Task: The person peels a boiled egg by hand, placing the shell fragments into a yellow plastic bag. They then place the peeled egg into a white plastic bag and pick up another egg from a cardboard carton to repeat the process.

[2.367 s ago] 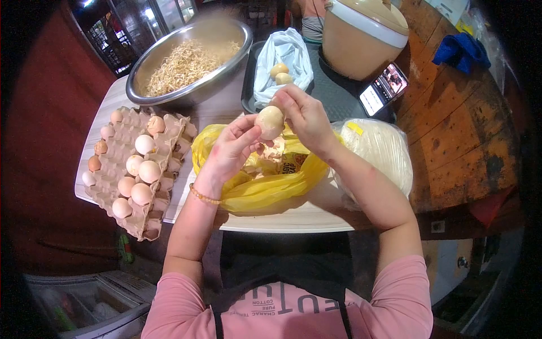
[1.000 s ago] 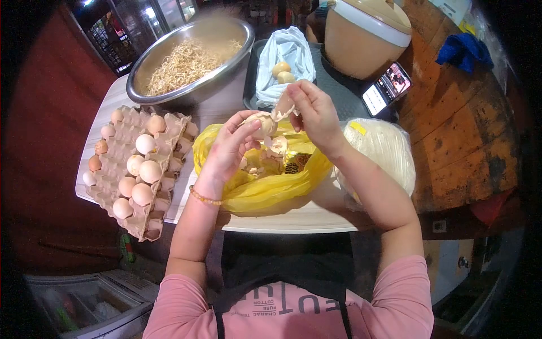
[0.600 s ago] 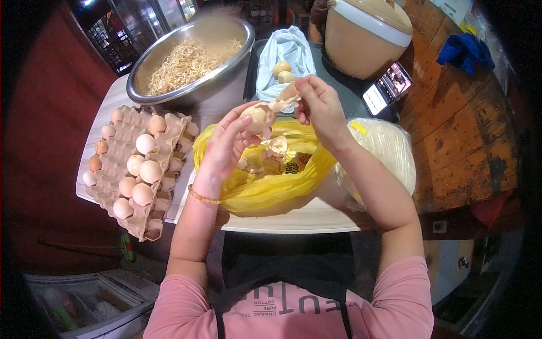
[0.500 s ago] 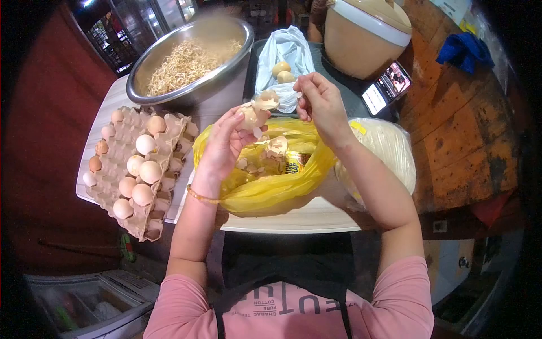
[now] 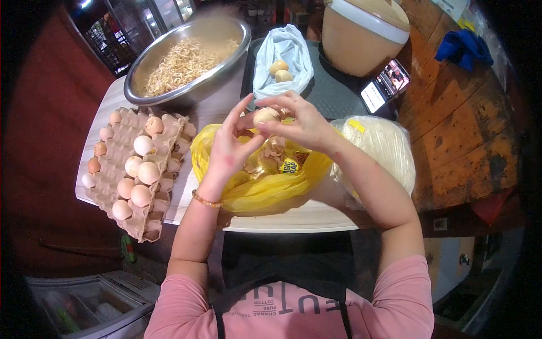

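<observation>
Over the yellow plastic bag (image 5: 248,198), a pale egg (image 5: 266,117) is held up between my two hands. My right hand (image 5: 305,125) grips it with thumb and fingers from the right. My left hand (image 5: 227,146) curves round its left side, with thumb and fingertips at the egg; part of that contact is hidden. Broken eggshell (image 5: 274,150) lies in the bag beneath, beside a printed wrapper (image 5: 291,165). Beyond my hands, a light plastic bag (image 5: 279,45) holds two peeled-looking, brownish eggs (image 5: 282,75).
On the left stands an egg carton (image 5: 130,155) with several eggs. A steel bowl (image 5: 132,85) of bean sprouts is behind it. To the right are a wrapped pale bundle (image 5: 378,150), a propped phone (image 5: 385,87), a dark tray (image 5: 336,101) and a lidded beige container (image 5: 355,45).
My right hand has come left and down onto the egg, and my left hand has turned round it. The loose shell that stood up from the egg no longer shows.
</observation>
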Demonstrator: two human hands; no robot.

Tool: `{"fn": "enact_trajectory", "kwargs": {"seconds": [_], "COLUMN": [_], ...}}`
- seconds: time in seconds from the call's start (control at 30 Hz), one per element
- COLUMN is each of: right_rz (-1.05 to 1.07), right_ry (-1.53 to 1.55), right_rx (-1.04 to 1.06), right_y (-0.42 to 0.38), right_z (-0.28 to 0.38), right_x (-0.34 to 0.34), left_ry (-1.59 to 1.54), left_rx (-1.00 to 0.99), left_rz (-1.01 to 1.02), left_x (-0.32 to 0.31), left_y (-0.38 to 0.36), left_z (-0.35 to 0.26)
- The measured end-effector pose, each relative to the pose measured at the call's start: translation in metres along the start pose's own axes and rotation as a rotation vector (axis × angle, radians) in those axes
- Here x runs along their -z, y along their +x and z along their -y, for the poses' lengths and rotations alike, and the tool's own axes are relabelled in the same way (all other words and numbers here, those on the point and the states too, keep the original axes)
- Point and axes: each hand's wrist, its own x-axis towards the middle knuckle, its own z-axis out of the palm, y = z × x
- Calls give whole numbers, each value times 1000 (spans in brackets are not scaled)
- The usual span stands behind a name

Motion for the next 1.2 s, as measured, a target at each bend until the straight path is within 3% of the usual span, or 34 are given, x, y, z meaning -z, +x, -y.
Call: {"fn": "enact_trajectory", "kwargs": {"seconds": [0.17,0.23,0.37,0.53,0.8,0.9,1.2], "right_rz": [54,103,23,-263,-260,-288,-289], "right_ry": [136,434,437,-126,-104,-200,-115], "right_rx": [-68,-148,-68,211,264,339,271], "right_y": [5,6,7,-1,-5,-5,-8], "right_z": [-2,-2,-8,11,28,27,25], "right_x": [2,3,0,-1,-13,-12,-14], "left_ry": [-29,-53,-100,-217,-771,-793,-855], "left_rx": [25,30,38,248,493,489,535], "left_rz": [14,14,6,120,206,222,253], "left_x": [0,0,0,8,13,12,12], "left_y": [-1,0,1,2,-1,-1,-1], "left_z": [-4,-7,-5,7,6,2,1]}}
